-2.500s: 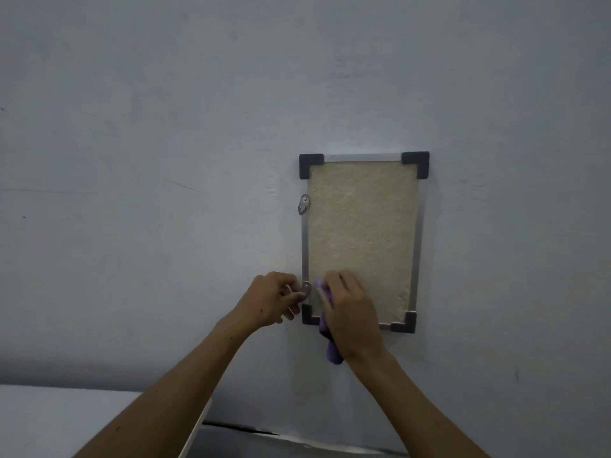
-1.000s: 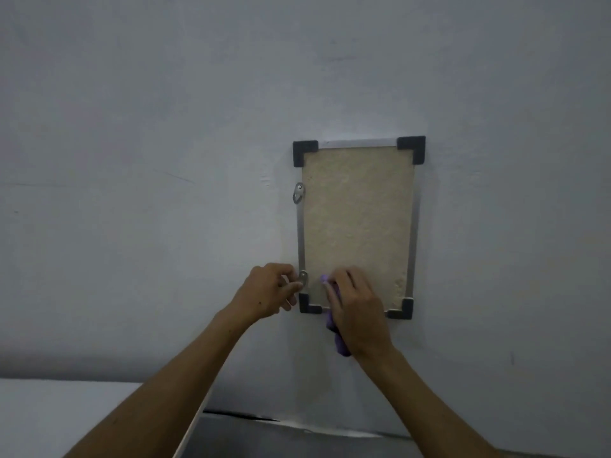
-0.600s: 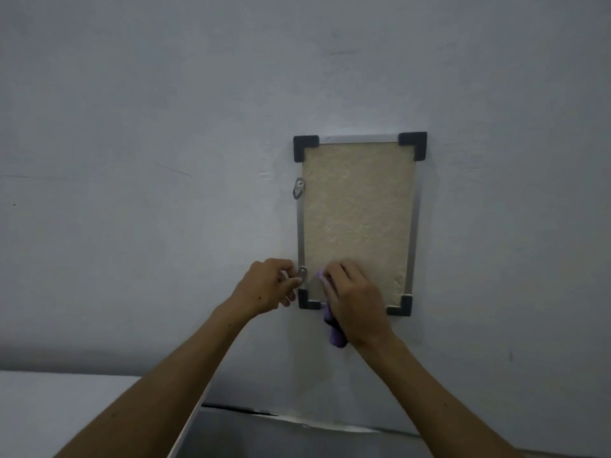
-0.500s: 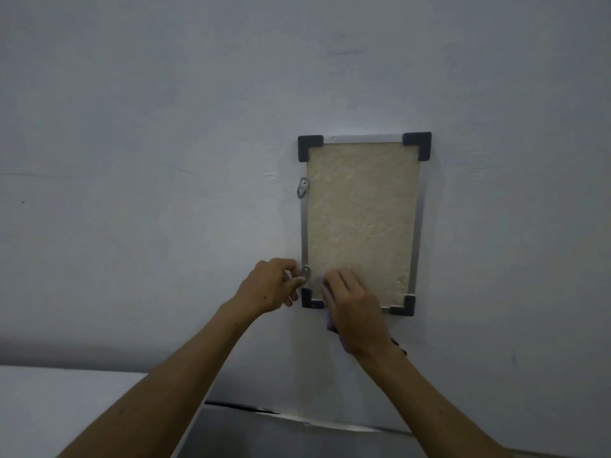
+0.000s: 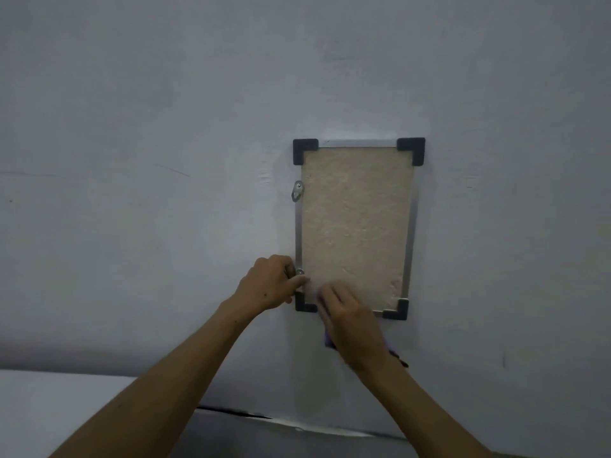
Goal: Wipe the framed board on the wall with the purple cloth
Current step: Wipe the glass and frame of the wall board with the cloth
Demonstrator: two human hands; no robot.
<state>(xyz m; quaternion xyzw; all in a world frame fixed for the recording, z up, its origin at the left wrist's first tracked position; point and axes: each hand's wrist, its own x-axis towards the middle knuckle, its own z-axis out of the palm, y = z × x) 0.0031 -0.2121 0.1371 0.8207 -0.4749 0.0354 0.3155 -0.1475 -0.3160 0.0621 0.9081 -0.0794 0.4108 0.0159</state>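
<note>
The framed board [image 5: 355, 223] hangs on the grey wall: a beige textured panel in a thin metal frame with black corner pieces. My right hand [image 5: 350, 322] presses the purple cloth [image 5: 329, 342] flat against the board's lower edge, near its bottom left corner. Only small bits of the cloth show under my palm and wrist. My left hand [image 5: 269, 282] pinches the frame's left edge by the lower metal hanger [image 5: 300, 272], holding it against the wall.
A second metal hanger [image 5: 297, 190] sits higher on the frame's left side. A white surface [image 5: 49, 401] lies at the lower left, and a dark ledge [image 5: 281, 434] runs below the board.
My right hand with the cloth has slid slightly down and right along the board's bottom edge. My left hand has kept its grip on the frame's left side.
</note>
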